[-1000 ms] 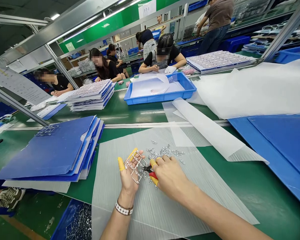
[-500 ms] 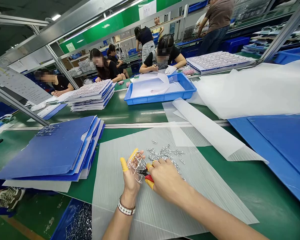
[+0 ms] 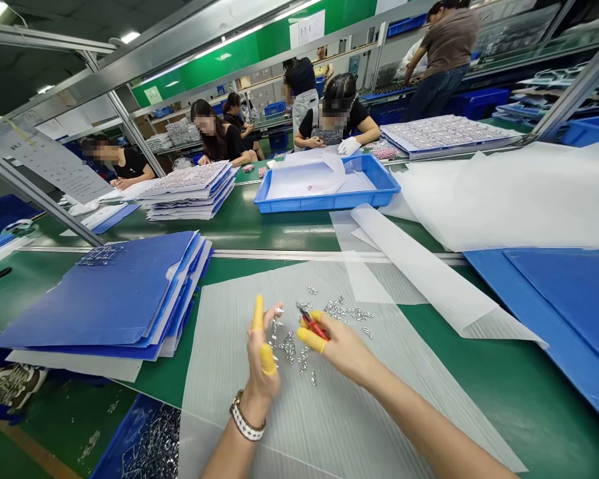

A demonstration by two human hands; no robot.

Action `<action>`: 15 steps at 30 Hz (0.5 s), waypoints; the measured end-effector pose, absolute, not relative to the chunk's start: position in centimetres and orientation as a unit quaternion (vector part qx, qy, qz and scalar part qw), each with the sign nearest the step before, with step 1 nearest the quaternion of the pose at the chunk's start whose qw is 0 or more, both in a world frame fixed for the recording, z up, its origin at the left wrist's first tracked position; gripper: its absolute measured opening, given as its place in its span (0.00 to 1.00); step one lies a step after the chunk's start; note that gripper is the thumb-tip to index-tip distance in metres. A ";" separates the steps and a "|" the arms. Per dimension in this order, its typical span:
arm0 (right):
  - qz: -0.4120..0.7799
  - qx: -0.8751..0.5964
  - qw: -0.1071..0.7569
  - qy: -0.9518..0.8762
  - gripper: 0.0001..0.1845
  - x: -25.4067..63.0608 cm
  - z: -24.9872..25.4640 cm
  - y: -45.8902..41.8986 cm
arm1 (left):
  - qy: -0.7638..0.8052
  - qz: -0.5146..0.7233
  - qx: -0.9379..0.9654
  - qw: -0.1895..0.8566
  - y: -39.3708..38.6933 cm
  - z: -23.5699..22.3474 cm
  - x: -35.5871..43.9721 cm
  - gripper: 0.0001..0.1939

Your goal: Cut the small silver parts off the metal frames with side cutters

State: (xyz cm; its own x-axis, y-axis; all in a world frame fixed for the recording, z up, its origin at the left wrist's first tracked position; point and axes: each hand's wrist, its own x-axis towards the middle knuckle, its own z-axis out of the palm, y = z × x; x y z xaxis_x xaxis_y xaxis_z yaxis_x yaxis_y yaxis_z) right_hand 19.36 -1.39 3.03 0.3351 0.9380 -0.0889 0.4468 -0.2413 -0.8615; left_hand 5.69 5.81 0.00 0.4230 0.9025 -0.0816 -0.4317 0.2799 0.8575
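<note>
My left hand (image 3: 263,356), with yellow finger covers, is closed on a small shiny metal frame (image 3: 274,330), turned nearly edge-on to me. My right hand (image 3: 343,347), also wearing yellow finger covers, is wrapped round red-handled nippers (image 3: 313,324), whose dark jaws point up and left. A gap separates the nippers from the frame. Small silvery metal pieces (image 3: 337,309) lie in a loose pile beyond my right hand, and more loose pieces (image 3: 289,347) lie between both hands. All of them rest on a translucent white sheet (image 3: 379,406).
Blue folders (image 3: 104,293) are stacked at left, with a metal frame (image 3: 100,255) on top. A rolled translucent sheet (image 3: 429,279) lies at right beside blue boards (image 3: 569,299). Across the bench stand a blue tray (image 3: 329,199) and several seated co-workers. A bin of metal scraps (image 3: 152,439) sits below left.
The nippers have drawn away from the frame, up and right. My left hand has turned, tipping the frame edge-on. More loose pieces now show on the sheet between the hands.
</note>
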 end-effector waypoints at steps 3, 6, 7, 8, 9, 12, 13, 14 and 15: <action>0.437 -0.637 0.544 -0.328 0.13 19.2 2.5 -0.4 | 0.260 0.432 0.485 0.715 5.2 0.0 5.4 0.27; 0.471 -0.586 0.602 -0.271 0.14 18.6 2.2 0.2 | 0.254 0.405 0.523 0.706 4.8 0.0 5.5 0.27; 0.469 -0.580 0.610 -0.268 0.14 18.5 2.1 0.2 | 0.257 0.406 0.518 0.708 4.6 0.1 5.6 0.27; 0.462 -0.578 0.616 -0.272 0.14 18.4 2.0 0.2 | 0.259 0.412 0.508 0.710 4.5 0.2 5.7 0.27; 0.449 -0.580 0.619 -0.281 0.14 18.4 2.0 0.1 | 0.260 0.427 0.497 0.709 4.5 0.3 5.7 0.27; 0.365 -0.618 0.593 -0.366 0.12 18.6 1.9 -0.4 | 0.276 0.486 0.471 0.683 5.0 0.3 5.8 0.25; 0.319 -0.638 0.564 -0.416 0.10 18.6 1.9 -0.7 | 0.289 0.487 0.455 0.687 5.4 0.2 5.9 0.26; 0.268 -0.655 0.524 -0.474 0.08 18.4 1.9 -1.0 | 0.303 0.472 0.427 0.709 5.8 0.1 6.0 0.28; 0.215 -0.662 0.479 -0.535 0.08 18.1 1.9 -1.2 | 0.312 0.441 0.390 0.746 6.3 0.0 6.1 0.30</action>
